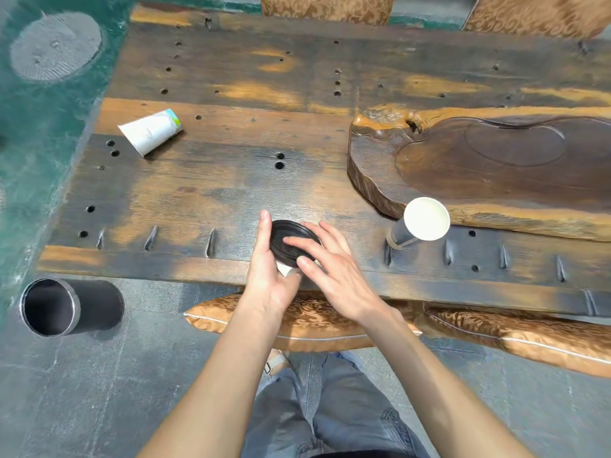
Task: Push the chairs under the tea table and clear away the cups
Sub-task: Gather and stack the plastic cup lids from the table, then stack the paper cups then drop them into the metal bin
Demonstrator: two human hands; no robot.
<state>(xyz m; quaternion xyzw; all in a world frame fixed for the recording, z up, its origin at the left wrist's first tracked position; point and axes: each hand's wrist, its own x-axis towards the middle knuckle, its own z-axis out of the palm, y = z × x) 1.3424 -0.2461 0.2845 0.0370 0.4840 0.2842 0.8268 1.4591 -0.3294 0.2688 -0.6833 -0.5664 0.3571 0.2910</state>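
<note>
Holding the lidded cup (292, 244) near the front edge of the worktop (231, 180), your left hand (267, 269) is wrapped around its side, while your right hand (330, 269) lies flat and loose with its fingers (297, 242) on the black lid. The two near chairs (310, 320) look pushed partly under already. Two more cups are left: a white one (152, 130) lying on its side far to the left, and an open one (420, 223) standing beside the wooden tea tray (496, 160). A black bin (71, 307) waits on the floor to your left, so the cups could go there.
</note>
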